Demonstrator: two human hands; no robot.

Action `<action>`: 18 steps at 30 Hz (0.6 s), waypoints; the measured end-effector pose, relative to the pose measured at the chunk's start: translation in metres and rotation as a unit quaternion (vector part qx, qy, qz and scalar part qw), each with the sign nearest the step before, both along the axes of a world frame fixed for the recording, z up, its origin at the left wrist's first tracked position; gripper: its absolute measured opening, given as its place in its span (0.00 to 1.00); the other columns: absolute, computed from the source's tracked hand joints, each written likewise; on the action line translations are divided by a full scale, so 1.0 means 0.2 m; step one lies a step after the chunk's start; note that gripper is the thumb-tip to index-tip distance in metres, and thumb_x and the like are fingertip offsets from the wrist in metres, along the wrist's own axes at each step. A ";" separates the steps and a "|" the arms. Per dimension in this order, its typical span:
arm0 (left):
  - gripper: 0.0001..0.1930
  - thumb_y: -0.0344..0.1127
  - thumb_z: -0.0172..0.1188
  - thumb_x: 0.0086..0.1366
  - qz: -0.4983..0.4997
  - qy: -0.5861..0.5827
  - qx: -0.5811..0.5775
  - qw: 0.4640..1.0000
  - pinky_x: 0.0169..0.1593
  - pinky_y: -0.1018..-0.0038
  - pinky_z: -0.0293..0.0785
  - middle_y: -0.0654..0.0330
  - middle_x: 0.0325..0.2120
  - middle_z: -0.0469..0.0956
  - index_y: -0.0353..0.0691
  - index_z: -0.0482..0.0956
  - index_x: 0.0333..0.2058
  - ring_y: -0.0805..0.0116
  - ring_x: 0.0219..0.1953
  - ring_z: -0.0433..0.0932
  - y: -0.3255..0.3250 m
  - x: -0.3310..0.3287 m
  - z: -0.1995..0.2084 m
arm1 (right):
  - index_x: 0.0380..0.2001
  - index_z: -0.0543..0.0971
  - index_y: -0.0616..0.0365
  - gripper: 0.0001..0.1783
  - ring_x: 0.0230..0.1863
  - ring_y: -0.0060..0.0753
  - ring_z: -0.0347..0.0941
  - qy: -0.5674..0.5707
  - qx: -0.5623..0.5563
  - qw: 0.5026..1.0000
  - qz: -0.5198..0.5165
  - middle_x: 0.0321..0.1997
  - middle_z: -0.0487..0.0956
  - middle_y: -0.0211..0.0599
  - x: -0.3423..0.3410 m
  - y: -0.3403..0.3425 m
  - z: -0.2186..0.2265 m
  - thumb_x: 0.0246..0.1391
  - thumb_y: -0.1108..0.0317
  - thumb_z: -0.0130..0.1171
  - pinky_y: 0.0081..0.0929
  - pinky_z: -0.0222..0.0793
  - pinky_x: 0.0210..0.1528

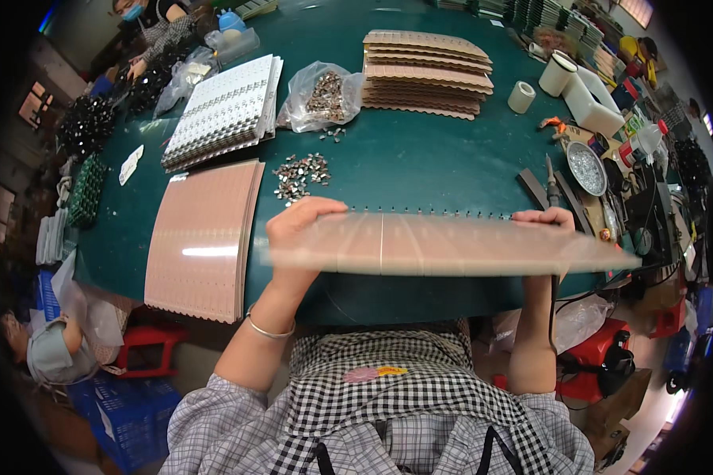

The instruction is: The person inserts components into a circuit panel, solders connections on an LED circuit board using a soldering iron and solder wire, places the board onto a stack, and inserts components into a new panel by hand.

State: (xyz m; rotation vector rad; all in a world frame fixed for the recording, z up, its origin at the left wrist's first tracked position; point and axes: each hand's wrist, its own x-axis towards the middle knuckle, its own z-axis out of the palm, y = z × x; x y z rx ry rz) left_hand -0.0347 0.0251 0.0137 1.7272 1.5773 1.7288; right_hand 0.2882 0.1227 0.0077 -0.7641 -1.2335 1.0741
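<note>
Between my hands is a thin pinkish-tan board panel (436,245), tilted and smeared by motion. A row of small metal pins shows along its far edge. My left hand (297,226) grips the panel's left part, fingers curled over the far edge. At the right part, my right hand (548,218) holds that same edge. Just beyond my left hand lies a loose heap of small shiny metal pieces (299,176). To the left rests a stack of similar tan panels (202,237). A soldering iron (552,186) stands close behind my right hand.
Behind are a stack of white panels (222,111), a clear bag of metal pieces (325,95) and a tall pile of tan panels (428,75). A metal bowl (586,169), a white roll (521,96) and a red-capped bottle (643,144) crowd the right side. Another person (154,28) sits far left.
</note>
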 end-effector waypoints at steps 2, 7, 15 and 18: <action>0.08 0.19 0.66 0.52 -0.008 -0.063 -0.052 0.997 0.28 0.80 0.69 0.58 0.30 0.83 0.33 0.85 0.32 0.74 0.29 0.78 -0.05 0.02 0.00 | 0.41 0.67 0.60 0.14 0.45 0.37 0.75 0.012 -0.108 0.994 -0.018 0.41 0.79 0.50 -0.03 -0.14 0.07 0.55 0.72 0.61 0.34 0.71 0.53; 0.09 0.18 0.66 0.51 -0.008 0.003 -0.064 0.998 0.25 0.82 0.66 0.59 0.31 0.84 0.35 0.85 0.32 0.75 0.28 0.78 -0.12 0.04 -0.01 | 0.40 0.69 0.62 0.14 0.51 0.43 0.74 -0.075 0.040 0.996 -0.014 0.46 0.77 0.54 0.08 -0.17 -0.15 0.54 0.71 0.63 0.43 0.67 0.60; 0.08 0.17 0.65 0.52 -0.027 -0.046 -0.087 0.995 0.29 0.83 0.68 0.54 0.33 0.84 0.32 0.84 0.32 0.73 0.33 0.79 -0.09 0.04 -0.05 | 0.41 0.71 0.66 0.15 0.51 0.44 0.75 -0.143 0.126 0.981 0.024 0.46 0.78 0.54 0.10 -0.14 -0.14 0.55 0.70 0.62 0.41 0.68 0.59; 0.07 0.18 0.65 0.52 -0.030 -0.049 -0.060 0.997 0.27 0.84 0.64 0.57 0.33 0.84 0.33 0.84 0.32 0.79 0.29 0.76 -0.09 0.02 -0.08 | 0.41 0.72 0.66 0.14 0.51 0.43 0.75 -0.162 0.130 0.978 0.018 0.46 0.78 0.54 0.10 -0.13 -0.15 0.55 0.71 0.62 0.40 0.68 0.59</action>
